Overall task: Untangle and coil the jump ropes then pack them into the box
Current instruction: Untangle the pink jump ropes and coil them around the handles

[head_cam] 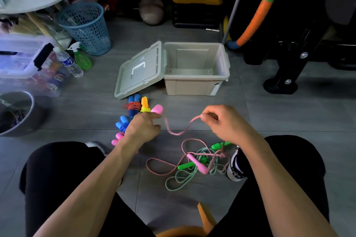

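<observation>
Pink jump rope: light, limp cord, likely to snag. We hold its handle in the left hand and pinch the cord in the right hand; the rest lies tangled with the green rope on the near floor. The box sits open beyond. No legible writing.
</observation>
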